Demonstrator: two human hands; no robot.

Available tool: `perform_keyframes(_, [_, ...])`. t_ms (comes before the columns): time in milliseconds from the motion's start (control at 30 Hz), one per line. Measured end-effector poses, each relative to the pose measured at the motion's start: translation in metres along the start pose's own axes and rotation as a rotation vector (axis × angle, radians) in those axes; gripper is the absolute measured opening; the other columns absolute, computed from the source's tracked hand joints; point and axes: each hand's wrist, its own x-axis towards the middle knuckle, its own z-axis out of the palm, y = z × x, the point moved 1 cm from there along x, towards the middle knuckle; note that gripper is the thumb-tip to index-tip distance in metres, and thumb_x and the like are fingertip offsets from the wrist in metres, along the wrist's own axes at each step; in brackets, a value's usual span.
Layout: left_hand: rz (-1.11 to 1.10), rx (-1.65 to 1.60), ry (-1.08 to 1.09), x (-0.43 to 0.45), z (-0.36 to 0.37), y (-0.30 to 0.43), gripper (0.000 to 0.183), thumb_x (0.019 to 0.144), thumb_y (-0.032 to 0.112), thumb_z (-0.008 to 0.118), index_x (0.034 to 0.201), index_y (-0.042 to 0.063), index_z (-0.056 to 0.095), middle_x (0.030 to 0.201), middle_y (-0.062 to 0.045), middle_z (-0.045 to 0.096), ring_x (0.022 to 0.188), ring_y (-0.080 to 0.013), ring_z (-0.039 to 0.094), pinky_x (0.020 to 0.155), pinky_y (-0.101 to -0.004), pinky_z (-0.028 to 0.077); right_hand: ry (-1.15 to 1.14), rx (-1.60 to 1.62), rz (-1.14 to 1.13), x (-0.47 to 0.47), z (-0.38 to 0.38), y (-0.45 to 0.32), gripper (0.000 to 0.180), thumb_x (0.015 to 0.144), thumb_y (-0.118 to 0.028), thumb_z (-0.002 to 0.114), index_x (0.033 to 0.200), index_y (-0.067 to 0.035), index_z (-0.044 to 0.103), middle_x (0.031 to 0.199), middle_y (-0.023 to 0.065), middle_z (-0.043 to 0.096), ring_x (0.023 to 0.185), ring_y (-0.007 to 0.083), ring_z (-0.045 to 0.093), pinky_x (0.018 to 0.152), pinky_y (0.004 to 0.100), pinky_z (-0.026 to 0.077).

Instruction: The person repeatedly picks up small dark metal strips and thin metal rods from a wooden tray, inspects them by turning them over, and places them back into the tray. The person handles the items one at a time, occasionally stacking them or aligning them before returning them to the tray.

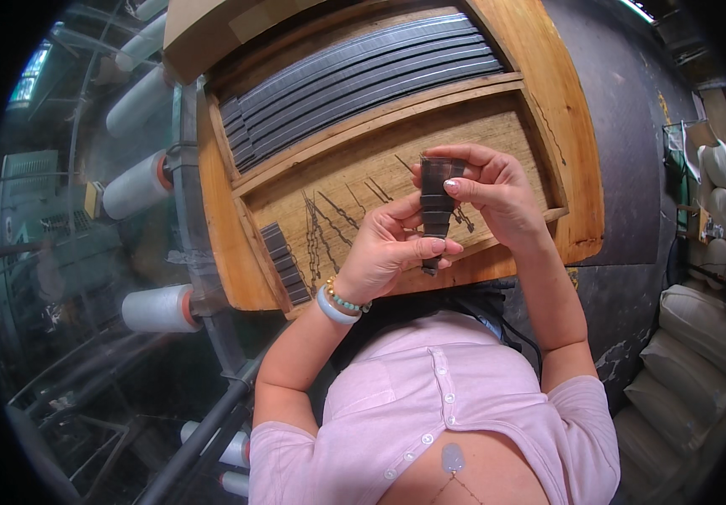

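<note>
Between my hands is a stack of thin dark strips [436, 202], its pieces overlapping in steps and fanned wider at the top. My left hand [394, 243] grips the lower end, with the thumb across it. My right hand [492, 189] pinches the upper right side between thumb and fingers. The stack is above the front compartment of a wooden tray [388, 137]. Thin dark linked pieces [313, 240] lie in that compartment, some partly hidden by my hands. A short row of dark strips [284, 262] lies at its left end.
Long rows of dark strips [369, 76] fill the tray's rear compartment. A cardboard box [211, 38] stands at the back left. White yarn cones [135, 186] sit on a metal frame [189, 189] to the left. Filled white sacks [685, 360] are piled at the right.
</note>
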Motion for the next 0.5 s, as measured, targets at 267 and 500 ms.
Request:
perform_keyframes(267, [0.058,0.210,0.063,0.000,0.004,0.006,0.049,0.084,-0.005,0.065,0.131,-0.002,0.050,0.114,-0.011,0.064,0.093,-0.0175,0.068,0.078,-0.0284,0.057,0.150,-0.204,-0.087,-0.006,0.008,-0.004,0.040,0.081,0.006,0.068,0.120,0.005,0.059,0.102,0.0142,0.069,0.098,0.0175,0.067,0.080,0.0268,0.056])
perform_keyframes(500, [0.064,0.428,0.063,0.005,0.007,0.011,0.034,0.085,-0.005,0.063,0.118,-0.004,0.058,0.102,-0.014,0.069,0.092,-0.0196,0.068,0.084,-0.0302,0.056,0.104,-0.304,-0.234,0.000,0.020,-0.002,0.031,0.083,0.011,0.064,0.114,0.005,0.063,0.101,0.0143,0.069,0.098,0.0191,0.067,0.083,0.0271,0.056])
